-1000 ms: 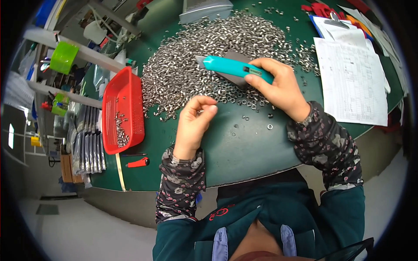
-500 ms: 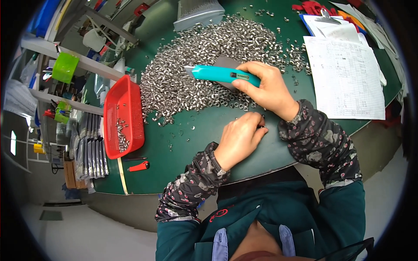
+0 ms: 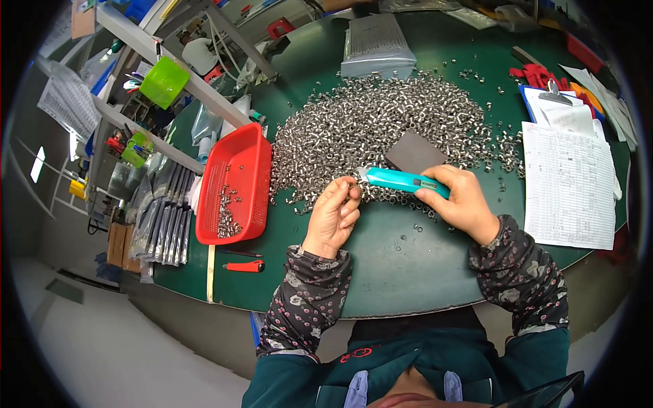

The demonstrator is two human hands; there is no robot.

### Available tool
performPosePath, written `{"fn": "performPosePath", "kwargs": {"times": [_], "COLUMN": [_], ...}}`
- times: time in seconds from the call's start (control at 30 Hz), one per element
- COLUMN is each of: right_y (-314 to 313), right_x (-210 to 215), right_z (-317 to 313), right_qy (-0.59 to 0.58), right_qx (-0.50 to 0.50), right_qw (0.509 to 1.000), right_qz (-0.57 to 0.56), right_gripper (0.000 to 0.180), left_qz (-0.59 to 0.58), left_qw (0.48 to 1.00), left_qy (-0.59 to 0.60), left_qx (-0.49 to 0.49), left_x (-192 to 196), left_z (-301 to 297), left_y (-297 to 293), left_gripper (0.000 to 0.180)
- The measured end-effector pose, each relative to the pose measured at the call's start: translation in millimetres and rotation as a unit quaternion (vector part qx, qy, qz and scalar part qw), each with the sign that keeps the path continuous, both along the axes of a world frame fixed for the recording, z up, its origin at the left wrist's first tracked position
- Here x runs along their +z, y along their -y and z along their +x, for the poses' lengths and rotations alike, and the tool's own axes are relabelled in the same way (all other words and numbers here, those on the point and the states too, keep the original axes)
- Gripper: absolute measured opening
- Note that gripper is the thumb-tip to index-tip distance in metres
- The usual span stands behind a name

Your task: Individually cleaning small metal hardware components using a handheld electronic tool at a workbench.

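Note:
My right hand grips a teal utility knife, its blade pointing left. The blade tip is at the fingertips of my left hand, which are pinched on a small metal ring; the ring is partly hidden by the fingers. Behind both hands spreads a large heap of small shiny metal rings. A dark grey rectangular block lies on the heap's near right part, just beyond the knife.
Left of the heap stands a red plastic basket with some metal pieces inside. A red cutter lies nearer me. Printed sheets and a clipboard are at the right. Bagged parts sit at the back of the green table.
My left hand has turned over and lifted its pinched fingers to the blade. The knife has come away from over the grey block toward the left hand. The whole view has shifted.

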State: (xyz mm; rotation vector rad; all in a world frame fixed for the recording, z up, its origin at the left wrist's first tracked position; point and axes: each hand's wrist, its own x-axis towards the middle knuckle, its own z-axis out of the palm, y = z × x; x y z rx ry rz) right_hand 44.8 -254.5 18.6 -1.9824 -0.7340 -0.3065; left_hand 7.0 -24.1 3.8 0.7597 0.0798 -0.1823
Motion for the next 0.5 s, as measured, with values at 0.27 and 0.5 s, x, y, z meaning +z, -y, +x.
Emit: {"fn": "performPosePath", "kwargs": {"times": [0.27,0.5], "right_y": [-2.5,-3.5], "right_x": [3.0,3.7], "right_z": [-2.6,-5.9], "right_qy": [-0.032,-0.044], "right_qx": [0.017,0.035], "right_qw": [0.995,0.991], "right_qz": [-0.089,-0.121], "right_gripper": [0.026,0.027], "left_qz": [0.0,0.009], "left_qw": [1.0,1.0], "left_qy": [-0.004,0.002], "left_qx": [0.005,0.014], "left_x": [-4.2,-3.9], "left_z": [2.9,1.6], "left_y": [-0.7,-0.1], "left_gripper": [0.015,0.014]}}
